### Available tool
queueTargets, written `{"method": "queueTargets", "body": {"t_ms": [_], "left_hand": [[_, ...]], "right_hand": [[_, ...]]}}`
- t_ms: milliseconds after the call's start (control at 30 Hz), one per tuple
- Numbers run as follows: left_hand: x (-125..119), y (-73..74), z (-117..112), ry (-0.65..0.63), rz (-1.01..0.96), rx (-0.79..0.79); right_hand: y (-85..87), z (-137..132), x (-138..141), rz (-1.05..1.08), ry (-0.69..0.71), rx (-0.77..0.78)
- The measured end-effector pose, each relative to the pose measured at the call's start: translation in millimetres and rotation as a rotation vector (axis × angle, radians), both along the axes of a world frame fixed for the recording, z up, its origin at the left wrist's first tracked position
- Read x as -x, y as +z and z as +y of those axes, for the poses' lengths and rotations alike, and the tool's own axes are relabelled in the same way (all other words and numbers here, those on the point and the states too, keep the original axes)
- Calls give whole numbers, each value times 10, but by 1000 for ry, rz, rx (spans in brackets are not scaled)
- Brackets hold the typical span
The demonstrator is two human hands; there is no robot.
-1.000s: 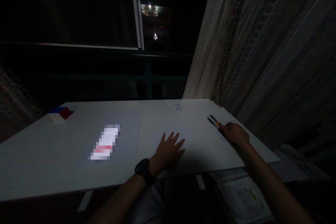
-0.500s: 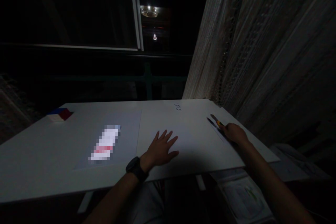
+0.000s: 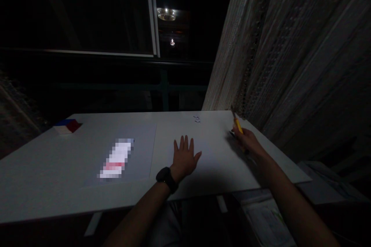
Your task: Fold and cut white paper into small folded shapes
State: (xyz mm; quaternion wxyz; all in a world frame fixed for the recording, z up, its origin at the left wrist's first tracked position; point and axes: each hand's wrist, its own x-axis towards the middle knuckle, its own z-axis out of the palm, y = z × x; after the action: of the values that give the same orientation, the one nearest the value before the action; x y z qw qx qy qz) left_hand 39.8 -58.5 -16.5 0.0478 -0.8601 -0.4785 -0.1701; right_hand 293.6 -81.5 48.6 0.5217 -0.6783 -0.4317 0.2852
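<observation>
My left hand [image 3: 184,159] rests on the white table [image 3: 174,127] with its fingers spread. It holds nothing, and a dark watch [image 3: 167,178] is on that wrist. Toward the table's right edge, my right hand [image 3: 248,141] is closed around a yellow utility knife [image 3: 238,125], whose thin end points up and away from me. Just below the knife, a slim dark pen-like thing [image 3: 232,133] shows beside my fingers; I cannot tell whether the hand touches it.
A glowing phone [image 3: 117,158], blurred out, lies on a pale sheet [image 3: 145,154] at the left. Farther left sits a puzzle cube [image 3: 67,126]. Small dark marks or scraps [image 3: 197,119] show near the back edge. A curtain [image 3: 228,61] hangs beyond the right side.
My right hand has lifted the utility knife and turned it more upright. My left hand has shifted slightly to the right and away from me, its fingers still spread.
</observation>
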Motion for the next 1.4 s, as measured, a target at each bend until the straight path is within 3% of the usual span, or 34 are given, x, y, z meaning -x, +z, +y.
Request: {"method": "queueTargets", "body": {"t_ms": [100, 167, 467, 667, 1000, 1200, 1333, 1400], "left_hand": [[-22, -64, 14, -13, -5, -15], [-8, -84, 11, -18, -12, -29], [-9, -70, -19, -7, -21, -47], [5, -56, -21, -23, -46, -3], [16, -8, -24, -40, -95, -7], [22, 112, -35, -62, -186, -41], [38, 215, -55, -84, -221, -53], [46, 242, -62, -94, -244, -70]], "right_hand": [[-89, 96, 361, 434, 69, 33], [-132, 148, 500, 567, 87, 67], [-50, 244, 591, 754, 100, 192], [-31, 247, 606, 727, 129, 201], [20, 173, 730, 630, 296, 223], [-45, 118, 700, 526, 339, 188], [-114, 61, 592, 368, 433, 180], [-131, 5, 521, 109, 435, 157]]}}
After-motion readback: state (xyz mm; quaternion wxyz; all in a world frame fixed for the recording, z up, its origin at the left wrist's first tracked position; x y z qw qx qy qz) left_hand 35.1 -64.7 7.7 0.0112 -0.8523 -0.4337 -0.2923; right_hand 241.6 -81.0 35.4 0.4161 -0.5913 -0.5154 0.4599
